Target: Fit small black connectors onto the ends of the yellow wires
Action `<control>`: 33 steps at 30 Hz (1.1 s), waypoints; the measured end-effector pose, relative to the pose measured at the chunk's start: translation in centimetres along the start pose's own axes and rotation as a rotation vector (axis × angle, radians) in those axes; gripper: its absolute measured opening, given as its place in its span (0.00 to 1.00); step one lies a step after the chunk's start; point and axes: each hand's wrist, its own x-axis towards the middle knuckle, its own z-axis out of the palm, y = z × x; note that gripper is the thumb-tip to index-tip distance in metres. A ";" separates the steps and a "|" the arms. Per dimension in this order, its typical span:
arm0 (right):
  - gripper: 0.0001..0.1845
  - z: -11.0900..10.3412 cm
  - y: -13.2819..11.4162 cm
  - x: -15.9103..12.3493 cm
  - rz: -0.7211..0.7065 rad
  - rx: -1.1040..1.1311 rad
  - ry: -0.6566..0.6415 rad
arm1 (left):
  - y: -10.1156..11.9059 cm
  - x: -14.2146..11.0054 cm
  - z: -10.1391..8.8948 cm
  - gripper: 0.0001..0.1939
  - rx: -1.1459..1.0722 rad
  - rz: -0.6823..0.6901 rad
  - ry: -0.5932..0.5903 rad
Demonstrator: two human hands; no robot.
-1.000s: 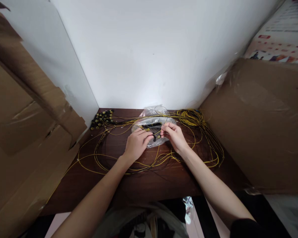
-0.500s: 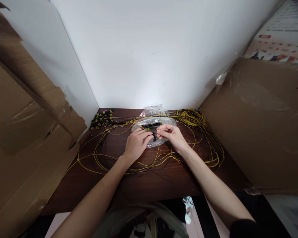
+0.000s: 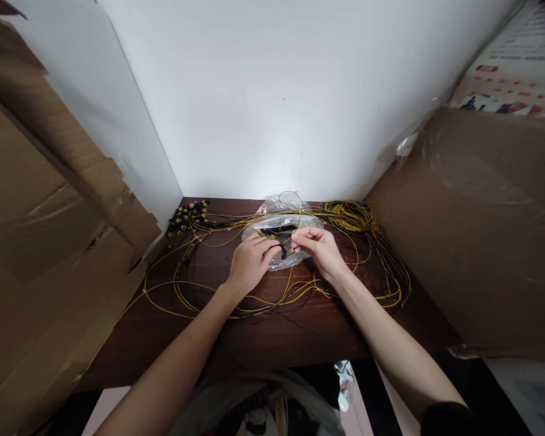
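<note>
Over a clear plastic bag [image 3: 279, 265] on the dark wooden table, my two hands work close together. My left hand [image 3: 253, 259] is closed in a pinch on a small black connector [image 3: 284, 250]. Just to its right, my right hand [image 3: 315, 246] pinches a thin yellow wire between thumb and fingertips. A small yellow piece [image 3: 292, 249] shows beneath the right fingertips; how it joins the wire is too small to tell. More black parts [image 3: 279, 229] lie in the bag's opening behind the hands.
A bunch of black-and-yellow connectors [image 3: 188, 217] lies at the back left. Coiled yellow wires [image 3: 347, 216] sit at the back right, with loops spread across the table [image 3: 272, 348]. Cardboard boxes stand left [image 3: 40, 230] and right [image 3: 476, 236], a white wall [image 3: 272, 109] behind.
My right hand moved left toward the black connector, then back slightly right, the wire loop above shifting with it. My left hand has kept its place.
</note>
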 end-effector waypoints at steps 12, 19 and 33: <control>0.10 0.3 -0.3 -0.1 -0.068 0.055 0.058 | 0.2 -0.2 0.0 0.10 0.045 -0.033 -0.004; 0.12 0.4 -0.4 -0.2 -0.087 0.131 0.046 | 0.2 0.0 -0.1 0.11 0.127 -0.006 0.008; 0.08 -0.4 -0.9 0.4 -0.210 0.276 0.101 | 0.0 0.6 -0.5 0.08 0.025 -0.061 0.067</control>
